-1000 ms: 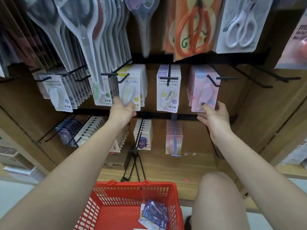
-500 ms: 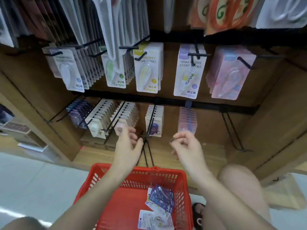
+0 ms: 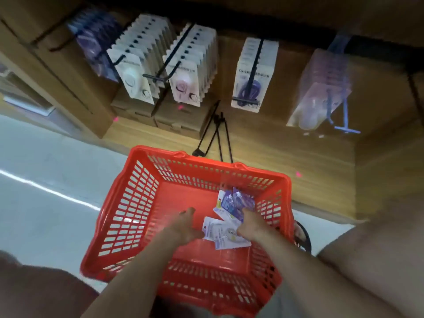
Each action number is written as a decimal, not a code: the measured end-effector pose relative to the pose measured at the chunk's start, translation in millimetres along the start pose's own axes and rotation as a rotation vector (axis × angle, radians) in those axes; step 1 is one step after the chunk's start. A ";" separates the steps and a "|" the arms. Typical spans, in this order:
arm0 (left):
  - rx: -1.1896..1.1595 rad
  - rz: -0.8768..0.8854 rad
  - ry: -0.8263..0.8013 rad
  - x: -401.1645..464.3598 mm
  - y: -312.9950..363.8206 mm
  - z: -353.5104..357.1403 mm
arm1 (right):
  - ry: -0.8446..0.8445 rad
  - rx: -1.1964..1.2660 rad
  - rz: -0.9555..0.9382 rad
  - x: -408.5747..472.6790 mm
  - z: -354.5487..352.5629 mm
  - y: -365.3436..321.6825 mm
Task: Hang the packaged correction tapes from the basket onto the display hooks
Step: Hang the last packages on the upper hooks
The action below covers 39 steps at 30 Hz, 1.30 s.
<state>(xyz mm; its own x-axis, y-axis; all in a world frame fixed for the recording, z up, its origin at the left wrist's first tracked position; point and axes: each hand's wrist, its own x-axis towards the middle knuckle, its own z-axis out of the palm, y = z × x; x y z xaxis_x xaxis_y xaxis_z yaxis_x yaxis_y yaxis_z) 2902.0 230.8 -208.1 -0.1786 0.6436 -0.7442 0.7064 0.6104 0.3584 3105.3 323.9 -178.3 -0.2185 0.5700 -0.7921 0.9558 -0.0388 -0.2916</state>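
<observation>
Several packaged correction tapes lie in the right half of the red basket (image 3: 128, 216): white-carded packs (image 3: 223, 235) near me and purple packs (image 3: 239, 200) behind them. Both my hands are down inside the basket. My left hand (image 3: 183, 226) has its thumb spread and its fingers reaching to the left edge of the white packs. My right hand (image 3: 250, 223) lies knuckles up over the spot where white and purple packs meet, with its fingers hidden under it. Above, display hooks (image 3: 174, 63) carry rows of hung packs. The frame is motion-blurred.
The lower hook row holds purple packs (image 3: 96, 42), white packs (image 3: 137, 58), a short white-and-purple row (image 3: 254, 72) and pink clear packs (image 3: 321, 88). Bare black hooks (image 3: 218, 134) hang over the wooden shelf base. My knee (image 3: 367, 260) is at the right, pale floor at the left.
Both hands left the upper row of hung packs, dropped past the lower hooks and are now in the basket at the packs. My view tilted down toward the basket.
</observation>
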 end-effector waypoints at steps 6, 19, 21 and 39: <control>-0.291 -0.052 -0.046 18.2 -6.3 55.3 | 0.148 0.070 0.111 32.7 20.2 12.9; -0.480 -0.115 0.078 50.1 9.8 92.2 | 0.192 0.129 0.039 64.5 22.5 11.9; -0.533 -0.126 0.049 50.7 8.5 91.0 | 0.198 0.129 0.007 64.7 22.7 12.5; -0.871 -0.139 0.188 45.0 -16.5 59.8 | 0.034 0.380 0.172 84.8 46.1 5.3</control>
<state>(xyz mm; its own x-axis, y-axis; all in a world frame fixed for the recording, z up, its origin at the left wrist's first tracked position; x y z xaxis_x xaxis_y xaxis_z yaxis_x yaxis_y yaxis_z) 2923.3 222.0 -281.2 -0.3865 0.5564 -0.7356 -0.0849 0.7727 0.6291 3082.8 334.2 -271.8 -0.0495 0.5553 -0.8302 0.8358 -0.4320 -0.3388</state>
